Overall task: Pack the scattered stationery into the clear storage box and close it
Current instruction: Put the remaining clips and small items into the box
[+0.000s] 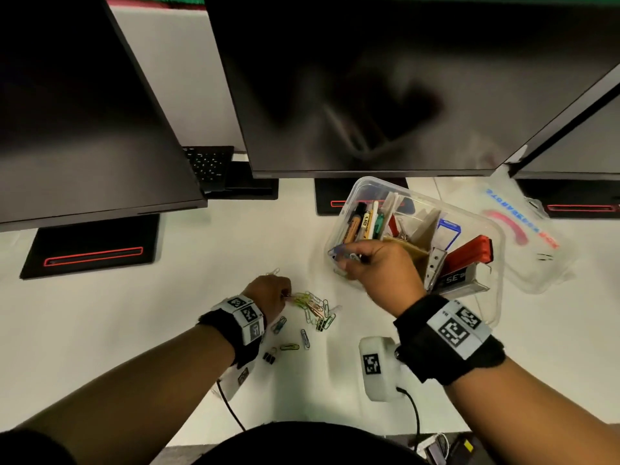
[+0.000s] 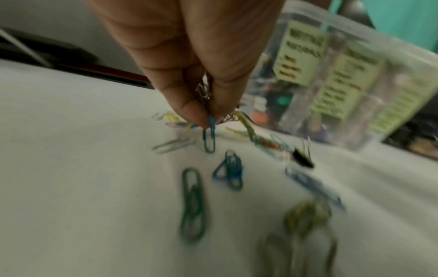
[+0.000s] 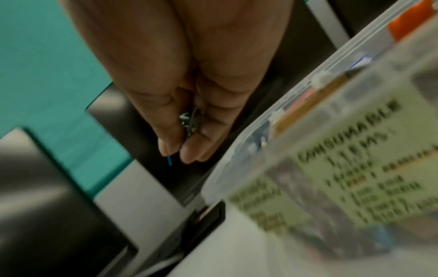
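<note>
While the left hand (image 1: pixel 268 293) pinches a few coloured wire paper clips (image 2: pixel 209 139) at the scattered pile (image 1: pixel 313 310) on the white desk (image 1: pixel 167 313), the right hand (image 1: pixel 375 263) holds more clips bunched in its closed fingertips (image 3: pixel 189 157) over the near-left corner of the open clear plastic storage box (image 1: pixel 493 263), whose clear lid (image 1: pixel 526 236) lies just right of it.

place: office | signs: white desk (image 1: pixel 100 330); row of monitors (image 1: pixel 369 78); keyboard (image 1: pixel 208 164)
</note>
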